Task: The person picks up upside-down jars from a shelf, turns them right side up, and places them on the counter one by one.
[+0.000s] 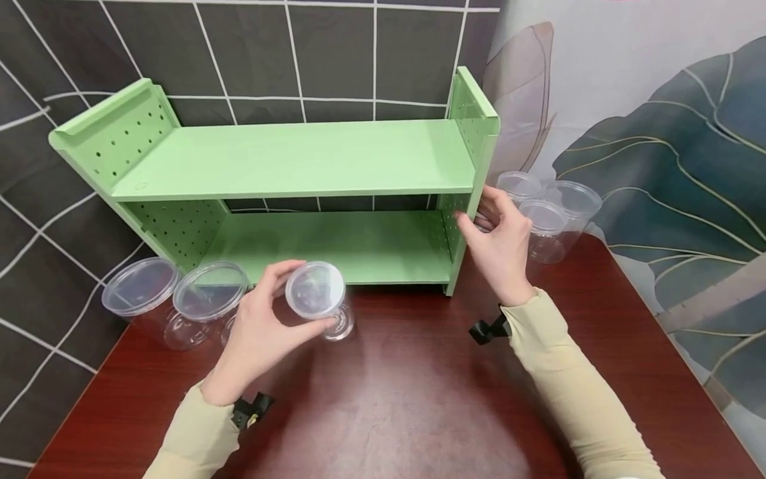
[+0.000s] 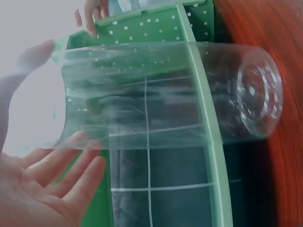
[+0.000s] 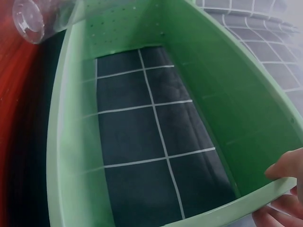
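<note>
My left hand [image 1: 263, 329] holds a tall clear plastic jar [image 1: 341, 322] near its translucent lid [image 1: 315, 290], thumb on one side and fingers on the other. In the left wrist view the jar [image 2: 137, 94] spans in front of the green shelf, its ridged base [image 2: 259, 92] close over the table. At the shelf's right side panel [image 1: 475, 159], my right hand [image 1: 499, 236] grips the edge; the right wrist view has its thumb inside the panel and the other fingers outside. The two-tier green shelf [image 1: 287, 163] stands upright with bare boards.
Several lidded clear jars stand on the dark red table [image 1: 383, 399]: a group at the left with a wide-lidded jar [image 1: 140, 286], and three at the right, including a smaller jar [image 1: 546, 229]. A dark grid-patterned cloth [image 1: 335, 60] hangs behind, a leaf-patterned one [image 1: 670, 153] at right.
</note>
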The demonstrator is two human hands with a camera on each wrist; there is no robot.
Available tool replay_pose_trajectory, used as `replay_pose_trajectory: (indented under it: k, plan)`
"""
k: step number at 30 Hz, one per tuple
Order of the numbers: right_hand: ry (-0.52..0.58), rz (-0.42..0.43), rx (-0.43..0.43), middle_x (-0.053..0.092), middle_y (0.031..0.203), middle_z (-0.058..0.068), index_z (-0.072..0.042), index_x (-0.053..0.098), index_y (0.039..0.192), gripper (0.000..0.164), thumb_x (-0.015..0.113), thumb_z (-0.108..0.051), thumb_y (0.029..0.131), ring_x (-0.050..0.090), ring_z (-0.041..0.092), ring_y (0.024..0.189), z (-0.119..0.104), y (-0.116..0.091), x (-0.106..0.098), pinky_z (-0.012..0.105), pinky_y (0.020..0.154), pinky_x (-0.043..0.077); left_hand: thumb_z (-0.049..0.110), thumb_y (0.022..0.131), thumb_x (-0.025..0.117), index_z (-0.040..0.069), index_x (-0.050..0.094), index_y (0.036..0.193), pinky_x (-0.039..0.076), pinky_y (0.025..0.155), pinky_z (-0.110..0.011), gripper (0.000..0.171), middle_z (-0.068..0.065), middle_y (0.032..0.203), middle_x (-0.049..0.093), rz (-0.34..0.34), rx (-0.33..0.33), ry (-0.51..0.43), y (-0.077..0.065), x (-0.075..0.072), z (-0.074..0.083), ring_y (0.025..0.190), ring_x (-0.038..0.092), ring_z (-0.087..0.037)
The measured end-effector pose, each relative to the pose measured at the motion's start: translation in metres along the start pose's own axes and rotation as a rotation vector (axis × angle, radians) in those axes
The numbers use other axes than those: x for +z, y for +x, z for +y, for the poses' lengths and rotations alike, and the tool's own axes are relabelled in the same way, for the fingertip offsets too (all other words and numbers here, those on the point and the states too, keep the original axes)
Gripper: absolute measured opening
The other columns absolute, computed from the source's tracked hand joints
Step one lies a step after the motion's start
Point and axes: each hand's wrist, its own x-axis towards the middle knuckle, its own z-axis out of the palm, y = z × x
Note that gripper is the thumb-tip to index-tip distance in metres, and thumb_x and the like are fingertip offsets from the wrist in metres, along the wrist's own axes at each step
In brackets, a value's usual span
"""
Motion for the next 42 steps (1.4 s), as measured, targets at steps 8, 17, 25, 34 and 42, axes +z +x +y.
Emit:
replay_pose_trajectory:
  k: [8, 17, 25, 34, 42]
  plan:
    - [0.009, 0.019, 0.011, 0.072, 0.110, 0.022, 0.012, 0.067, 0.117, 0.033, 0.070, 0.015, 0.084, 0.072, 0.028, 0.101, 0.000, -0.002, 0.003, 0.026, 0.084, 0.058, 0.031, 0.068, 0.098, 0.025, 0.056, 0.146, 0.053, 0.091, -0.044, 0.089, 0.001, 0.127, 0.063, -0.004, -0.047, 0.087, 0.001, -0.022, -0.005, 0.107, 0.065, -0.020]
    - [-0.001, 0.023, 0.014, 0.071, 0.111, 0.023, 0.012, 0.066, 0.118, 0.033, 0.069, 0.015, 0.085, 0.071, 0.033, 0.102, -0.001, -0.003, 0.003, 0.025, 0.084, 0.058, 0.027, 0.071, 0.096, 0.013, 0.053, 0.148, 0.055, 0.092, -0.045, 0.089, -0.010, 0.132, 0.063, -0.039, -0.079, 0.137, 0.001, -0.031, -0.006, 0.108, 0.067, -0.030]
    - [0.018, 0.024, 0.007, 0.070, 0.112, 0.026, 0.013, 0.065, 0.118, 0.033, 0.069, 0.016, 0.085, 0.069, 0.042, 0.102, 0.000, -0.003, 0.004, 0.024, 0.084, 0.058, 0.020, 0.074, 0.094, 0.010, 0.048, 0.151, 0.054, 0.094, -0.050, 0.091, -0.019, 0.136, 0.060, -0.058, -0.112, 0.139, 0.003, -0.034, -0.008, 0.111, 0.067, -0.039]
    - [-0.018, 0.031, 0.007, 0.072, 0.110, 0.023, 0.012, 0.066, 0.118, 0.033, 0.069, 0.015, 0.085, 0.072, 0.032, 0.100, -0.001, -0.003, 0.005, 0.024, 0.083, 0.058, 0.014, 0.076, 0.091, 0.010, 0.042, 0.155, 0.046, 0.098, -0.059, 0.093, -0.017, 0.146, 0.053, 0.017, -0.059, 0.185, 0.003, -0.034, -0.007, 0.120, 0.058, -0.042]
    - [-0.013, 0.031, 0.014, 0.072, 0.112, 0.023, 0.012, 0.066, 0.119, 0.033, 0.069, 0.014, 0.086, 0.071, 0.033, 0.101, -0.002, -0.004, 0.005, 0.025, 0.084, 0.058, 0.022, 0.079, 0.090, 0.013, 0.036, 0.158, 0.040, 0.105, -0.062, 0.096, -0.012, 0.153, 0.047, 0.041, -0.081, 0.190, 0.002, -0.034, -0.007, 0.135, 0.046, -0.040]
